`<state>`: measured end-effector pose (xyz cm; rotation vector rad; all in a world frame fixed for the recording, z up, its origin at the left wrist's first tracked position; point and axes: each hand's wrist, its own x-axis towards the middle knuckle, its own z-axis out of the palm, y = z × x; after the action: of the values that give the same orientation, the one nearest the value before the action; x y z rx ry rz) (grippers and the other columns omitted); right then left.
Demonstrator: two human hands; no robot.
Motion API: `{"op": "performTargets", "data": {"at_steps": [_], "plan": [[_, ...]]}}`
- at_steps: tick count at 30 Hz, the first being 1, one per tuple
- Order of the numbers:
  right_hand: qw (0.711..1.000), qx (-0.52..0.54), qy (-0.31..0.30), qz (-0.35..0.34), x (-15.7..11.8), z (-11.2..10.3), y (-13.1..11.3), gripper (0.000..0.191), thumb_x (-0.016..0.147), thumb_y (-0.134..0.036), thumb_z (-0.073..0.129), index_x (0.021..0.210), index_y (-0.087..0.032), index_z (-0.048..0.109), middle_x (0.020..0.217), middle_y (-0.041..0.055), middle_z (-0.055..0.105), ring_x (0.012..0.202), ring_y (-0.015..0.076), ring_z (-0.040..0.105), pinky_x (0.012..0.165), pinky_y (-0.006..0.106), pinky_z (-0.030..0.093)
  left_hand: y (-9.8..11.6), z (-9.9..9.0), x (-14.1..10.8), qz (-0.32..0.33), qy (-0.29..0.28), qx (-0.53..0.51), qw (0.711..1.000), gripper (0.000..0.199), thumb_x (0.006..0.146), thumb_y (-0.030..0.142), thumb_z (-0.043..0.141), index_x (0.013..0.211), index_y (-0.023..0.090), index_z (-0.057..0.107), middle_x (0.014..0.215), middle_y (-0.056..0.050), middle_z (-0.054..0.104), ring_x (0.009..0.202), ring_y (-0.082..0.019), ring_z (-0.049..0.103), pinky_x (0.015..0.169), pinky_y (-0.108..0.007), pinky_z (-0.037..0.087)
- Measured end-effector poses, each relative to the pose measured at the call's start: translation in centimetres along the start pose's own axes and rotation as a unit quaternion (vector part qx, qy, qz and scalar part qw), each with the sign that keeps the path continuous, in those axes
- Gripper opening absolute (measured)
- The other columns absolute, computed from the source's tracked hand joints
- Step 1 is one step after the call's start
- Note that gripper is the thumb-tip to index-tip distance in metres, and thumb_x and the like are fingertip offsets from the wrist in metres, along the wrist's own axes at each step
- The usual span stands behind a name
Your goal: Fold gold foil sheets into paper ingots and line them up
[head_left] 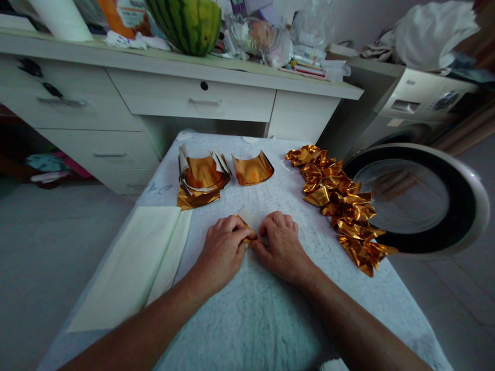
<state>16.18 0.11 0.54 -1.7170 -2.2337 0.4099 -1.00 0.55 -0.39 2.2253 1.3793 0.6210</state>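
Note:
Over the middle of the cloth-covered table, my left hand [222, 252] is closed on a small piece of gold foil paper [250, 241], pinched between thumb and fingers. My right hand [284, 250] meets it from the other side, fingers curled and thumb pressed to the same foil; most of the piece is hidden by both hands. A pale bit of paper [245, 212] shows just beyond them. Farther back lie a stack of curled gold foil sheets [203, 174] and one separate foil sheet [253, 169]. Many folded gold foil pieces [340, 206] form a long heap on the right.
Large pale paper sheets [127, 263] lie at the table's left edge. Beyond the table stands a white drawer desk [201, 100] bearing a watermelon [187, 23] and a glass bowl [251, 33]. At right, a washing machine's round door [469, 201] hangs open beside the table.

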Motion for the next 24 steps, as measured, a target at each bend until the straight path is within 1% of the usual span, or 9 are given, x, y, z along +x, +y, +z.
{"op": "performTargets", "data": {"at_steps": [4,12,17,24], "plan": [[1.0,-0.014,-0.007,0.01,-0.04,0.08,-0.26,0.018,0.085,-0.037,0.061,0.087,-0.02,0.055,0.1,0.0079,0.052,0.097,0.0269,0.045,0.082,0.041,0.037,-0.1,0.07,-0.03,0.003,-0.002,-0.002,1.0,0.026,0.086,0.009,0.057,0.098,0.027,0.071,0.1,-0.003,0.058,0.099,-0.022,0.052,0.088,-0.04,0.042],[1.0,-0.019,-0.001,0.024,0.17,0.31,-0.35,0.025,0.086,-0.044,0.063,0.089,-0.02,0.055,0.101,0.0083,0.053,0.097,0.0275,0.046,0.082,0.041,0.037,-0.15,-0.09,-0.08,0.006,-0.014,-0.005,1.0,0.029,0.087,0.007,0.055,0.101,0.027,0.07,0.103,-0.003,0.059,0.101,-0.022,0.052,0.088,-0.041,0.041],[1.0,-0.02,-0.005,0.016,0.22,0.16,-0.25,0.024,0.086,-0.043,0.063,0.087,-0.02,0.055,0.1,0.0079,0.053,0.096,0.0271,0.046,0.08,0.04,0.037,-0.03,-0.2,-0.03,0.006,-0.011,-0.008,1.0,0.031,0.085,0.005,0.053,0.1,0.028,0.069,0.103,-0.003,0.06,0.101,-0.022,0.053,0.088,-0.04,0.041],[1.0,-0.009,-0.011,-0.002,0.22,0.03,0.58,0.021,0.085,-0.038,0.065,0.091,-0.02,0.056,0.102,0.0069,0.053,0.097,0.0259,0.045,0.083,0.041,0.036,-0.14,-0.05,-0.16,0.009,-0.008,-0.011,1.0,0.034,0.083,0.003,0.053,0.101,0.028,0.069,0.102,-0.002,0.059,0.101,-0.021,0.052,0.089,-0.04,0.041]]}}
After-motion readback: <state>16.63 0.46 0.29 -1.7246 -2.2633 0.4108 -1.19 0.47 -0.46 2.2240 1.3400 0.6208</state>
